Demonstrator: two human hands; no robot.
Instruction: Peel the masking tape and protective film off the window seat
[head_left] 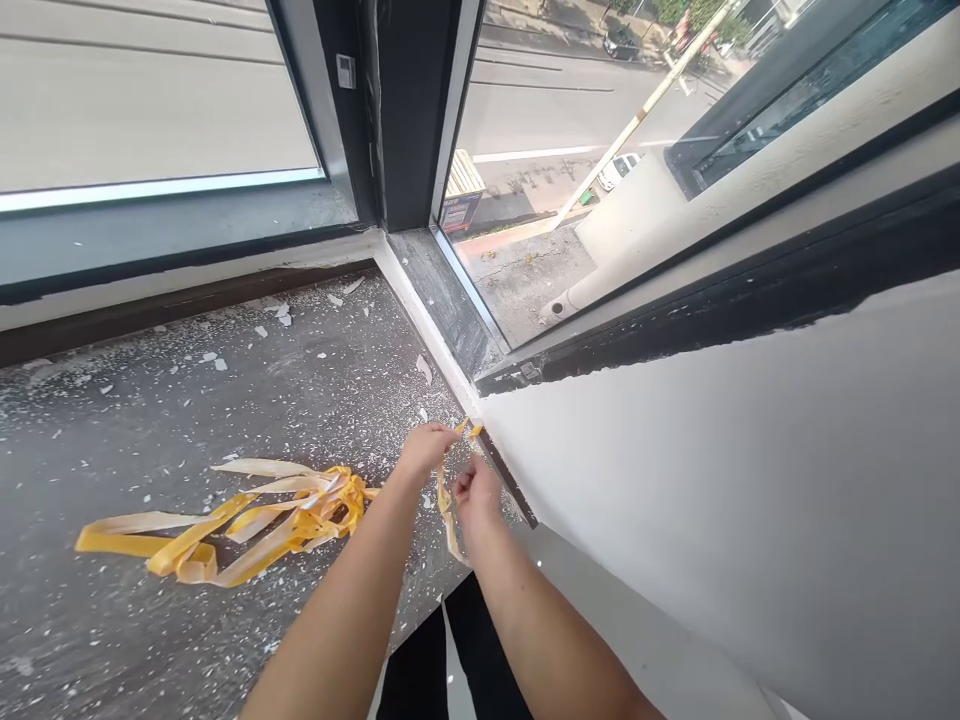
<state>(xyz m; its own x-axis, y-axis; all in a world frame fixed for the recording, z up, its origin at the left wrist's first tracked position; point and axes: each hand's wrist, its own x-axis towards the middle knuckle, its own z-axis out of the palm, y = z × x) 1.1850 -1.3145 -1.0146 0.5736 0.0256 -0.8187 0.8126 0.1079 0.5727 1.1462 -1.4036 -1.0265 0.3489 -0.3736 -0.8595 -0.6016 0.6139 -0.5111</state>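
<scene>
No text, label, brand or number can be read anywhere in view. A blue-and-red sign [455, 211] stands out on the street below, at about twelve o'clock through the window glass, but its lettering is too small and blurred to make out. A small pale tag [346, 70] sits on the dark window frame [409, 110] at eleven o'clock; nothing on it is legible.

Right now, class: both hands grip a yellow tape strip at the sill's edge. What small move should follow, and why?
Probably keep peeling: the left hand pinches the tape strip where it still seems stuck by the white wall, while the right hand holds its loose length.
</scene>
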